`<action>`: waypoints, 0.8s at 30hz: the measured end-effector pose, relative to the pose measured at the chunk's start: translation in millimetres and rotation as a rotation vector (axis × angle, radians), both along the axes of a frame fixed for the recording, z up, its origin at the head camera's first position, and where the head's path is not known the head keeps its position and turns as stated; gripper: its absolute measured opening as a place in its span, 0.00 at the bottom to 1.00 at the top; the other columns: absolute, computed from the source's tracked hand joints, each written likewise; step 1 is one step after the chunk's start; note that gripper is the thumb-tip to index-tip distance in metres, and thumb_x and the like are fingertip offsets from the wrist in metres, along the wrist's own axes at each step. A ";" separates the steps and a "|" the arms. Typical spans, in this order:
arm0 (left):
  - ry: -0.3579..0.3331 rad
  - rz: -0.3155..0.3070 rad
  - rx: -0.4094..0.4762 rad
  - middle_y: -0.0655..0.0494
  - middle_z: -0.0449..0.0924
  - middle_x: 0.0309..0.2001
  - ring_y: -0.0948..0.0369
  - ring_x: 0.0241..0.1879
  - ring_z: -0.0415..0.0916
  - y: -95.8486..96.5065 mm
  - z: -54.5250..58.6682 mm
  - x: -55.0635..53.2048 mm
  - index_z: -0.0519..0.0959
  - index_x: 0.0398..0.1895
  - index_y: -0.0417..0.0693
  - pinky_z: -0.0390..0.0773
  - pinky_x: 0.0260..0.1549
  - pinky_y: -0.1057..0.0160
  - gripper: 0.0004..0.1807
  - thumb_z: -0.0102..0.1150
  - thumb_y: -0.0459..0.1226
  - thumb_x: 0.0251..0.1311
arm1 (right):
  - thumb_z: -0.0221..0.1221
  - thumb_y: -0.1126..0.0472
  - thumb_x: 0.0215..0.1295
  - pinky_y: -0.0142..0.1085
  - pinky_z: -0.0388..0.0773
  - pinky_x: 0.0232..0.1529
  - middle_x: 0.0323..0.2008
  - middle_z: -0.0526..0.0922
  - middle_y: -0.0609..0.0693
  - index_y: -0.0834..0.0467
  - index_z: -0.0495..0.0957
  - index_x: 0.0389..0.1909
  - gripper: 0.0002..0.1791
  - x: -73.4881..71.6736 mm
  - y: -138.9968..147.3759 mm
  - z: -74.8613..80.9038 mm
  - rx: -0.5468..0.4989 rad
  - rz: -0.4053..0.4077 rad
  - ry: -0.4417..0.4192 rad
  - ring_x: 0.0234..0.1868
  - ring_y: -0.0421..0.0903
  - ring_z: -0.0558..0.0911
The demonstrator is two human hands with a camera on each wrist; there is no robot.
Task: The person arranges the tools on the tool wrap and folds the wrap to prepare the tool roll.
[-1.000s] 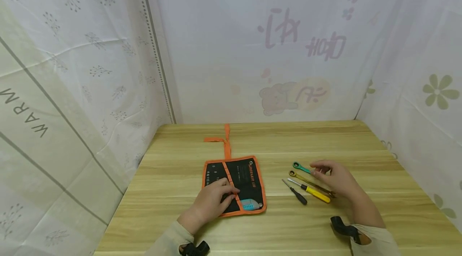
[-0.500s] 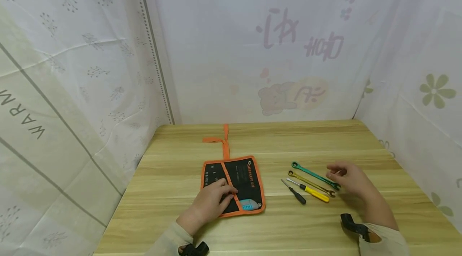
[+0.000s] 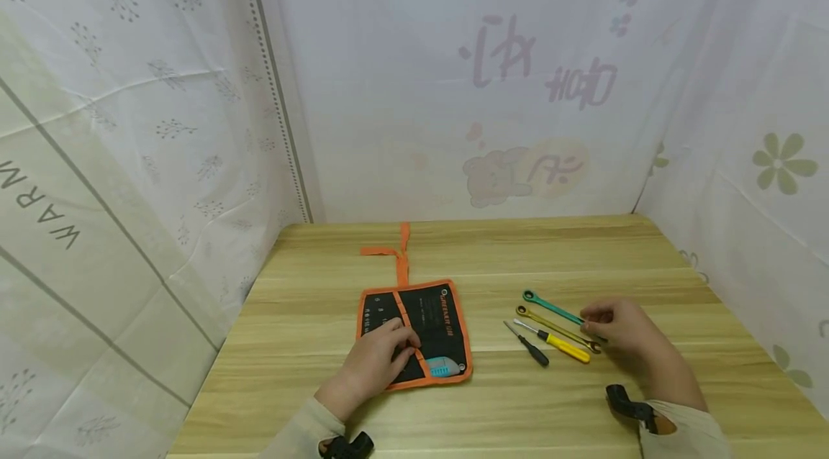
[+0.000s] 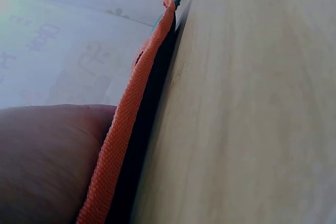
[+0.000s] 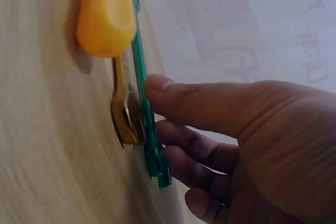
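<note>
A black tool pouch [image 3: 430, 315] with orange trim lies flat on the table. My left hand [image 3: 378, 358] lies over its lower left part, thumb and index finger pinching the orange pocket edge. A light-blue handled tool [image 3: 444, 367] sits in the pouch's lower right corner. To the right, my right hand [image 3: 618, 329] pinches the open end of a green ratchet wrench [image 5: 140, 66], its thumb on the near side. Close by lie a gold ratchet wrench [image 3: 558, 326], a yellow-handled screwdriver [image 3: 566, 347] and a small black-handled screwdriver [image 3: 534, 351].
Orange tie straps [image 3: 403, 261] stretch from the pouch toward the back of the wooden table [image 3: 311, 301]. Printed cloth [image 3: 414, 85] hangs behind and on both sides of the table. Each wrist wears a black camera mount.
My right hand first drew back right from the green wrench, then came back to its open end. The pouch has slid slightly left with my left hand.
</note>
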State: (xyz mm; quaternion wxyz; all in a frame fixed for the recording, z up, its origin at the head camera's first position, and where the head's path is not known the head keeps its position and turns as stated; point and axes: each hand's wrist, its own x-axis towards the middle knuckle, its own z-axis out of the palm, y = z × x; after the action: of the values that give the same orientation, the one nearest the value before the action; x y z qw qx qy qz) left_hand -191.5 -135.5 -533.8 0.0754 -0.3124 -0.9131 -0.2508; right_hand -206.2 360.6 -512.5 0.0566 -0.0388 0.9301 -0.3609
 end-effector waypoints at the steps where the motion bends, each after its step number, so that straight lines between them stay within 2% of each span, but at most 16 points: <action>1: -0.001 0.000 0.001 0.71 0.70 0.35 0.73 0.30 0.68 -0.1 -0.1 -0.1 0.84 0.43 0.64 0.73 0.28 0.70 0.06 0.69 0.39 0.70 | 0.71 0.62 0.67 0.40 0.79 0.37 0.38 0.84 0.51 0.64 0.88 0.48 0.12 0.2 -0.7 0.0 -0.005 -0.005 -0.012 0.39 0.48 0.80; 6: 0.013 -0.010 0.006 0.71 0.69 0.35 0.73 0.29 0.68 -0.5 0.1 -0.3 0.84 0.42 0.64 0.73 0.27 0.70 0.06 0.70 0.38 0.69 | 0.70 0.65 0.67 0.41 0.80 0.37 0.38 0.85 0.52 0.62 0.89 0.43 0.07 0.5 -3.7 -0.5 0.010 -0.052 -0.029 0.39 0.48 0.81; 10: 0.004 -0.006 -0.002 0.71 0.69 0.35 0.74 0.29 0.68 -0.8 -0.2 -0.2 0.84 0.42 0.65 0.73 0.27 0.71 0.06 0.69 0.39 0.70 | 0.67 0.67 0.69 0.41 0.81 0.34 0.35 0.84 0.52 0.63 0.88 0.41 0.04 1.5 -7.4 -0.4 -0.009 -0.069 -0.042 0.35 0.48 0.82; 14: -0.013 -0.002 -0.009 0.71 0.69 0.36 0.74 0.30 0.68 -1.0 -0.2 -0.1 0.83 0.42 0.65 0.73 0.27 0.71 0.06 0.69 0.40 0.71 | 0.65 0.67 0.70 0.40 0.80 0.29 0.31 0.82 0.53 0.64 0.84 0.40 0.04 2.6 -11.0 -0.7 -0.033 -0.043 -0.043 0.31 0.49 0.80; 19: -0.014 -0.008 -0.006 0.71 0.69 0.36 0.74 0.29 0.68 -1.4 -1.1 -0.9 0.83 0.42 0.65 0.73 0.27 0.71 0.06 0.68 0.40 0.71 | 0.65 0.67 0.69 0.39 0.77 0.32 0.29 0.80 0.49 0.62 0.83 0.39 0.02 -0.2 -9.9 -1.7 0.075 -0.002 0.024 0.31 0.47 0.77; 24: -0.011 -0.009 -0.005 0.71 0.69 0.35 0.74 0.28 0.66 -2.0 -2.5 -2.0 0.82 0.41 0.66 0.71 0.26 0.71 0.06 0.68 0.40 0.71 | 0.62 0.66 0.72 0.44 0.76 0.38 0.34 0.81 0.48 0.61 0.81 0.43 0.04 -3.8 -7.8 -2.4 0.139 0.007 0.057 0.35 0.46 0.78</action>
State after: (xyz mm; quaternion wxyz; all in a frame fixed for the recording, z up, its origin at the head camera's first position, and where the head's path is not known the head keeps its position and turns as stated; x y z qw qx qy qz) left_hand -193.5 -137.5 -536.3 0.0685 -0.3155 -0.9126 -0.2508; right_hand -210.0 352.8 -514.9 0.0341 -0.0483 0.9540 -0.2939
